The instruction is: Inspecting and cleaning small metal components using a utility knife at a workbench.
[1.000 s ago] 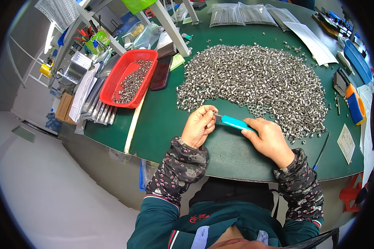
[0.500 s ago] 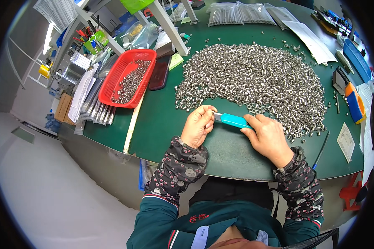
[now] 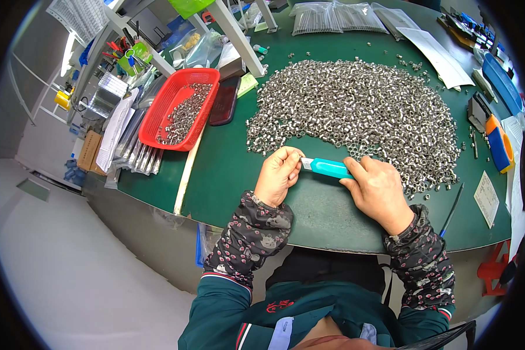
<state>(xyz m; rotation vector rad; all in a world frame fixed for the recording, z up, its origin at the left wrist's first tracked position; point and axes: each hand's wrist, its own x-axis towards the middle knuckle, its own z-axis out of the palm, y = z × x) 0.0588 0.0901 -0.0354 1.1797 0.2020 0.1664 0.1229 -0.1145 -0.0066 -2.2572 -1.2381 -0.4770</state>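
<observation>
My right hand [image 3: 381,191] grips the teal handle of a utility knife [image 3: 331,168], which lies level above the green table. Its short metal blade points left and reaches the fingertips of my left hand [image 3: 279,176]. Thumb and forefinger of that left hand are pinched together at the blade's tip; what sits between them is too small and covered to make out. Just beyond both hands spreads a wide heap of small metal rings [image 3: 356,108], with loose ones along its near edge.
A red plastic basket [image 3: 151,119] of metal rings stands left, beside a dark phone [image 3: 224,102]. Bagged parts [image 3: 338,18] lie at the back. To the right are a blue and orange tool [image 3: 499,146], a pen [image 3: 451,211], a card [image 3: 485,199] and a blue tray [image 3: 501,83].
The knife and my right hand have shifted very slightly to the right. My left hand keeps its pinch in nearly the same place.
</observation>
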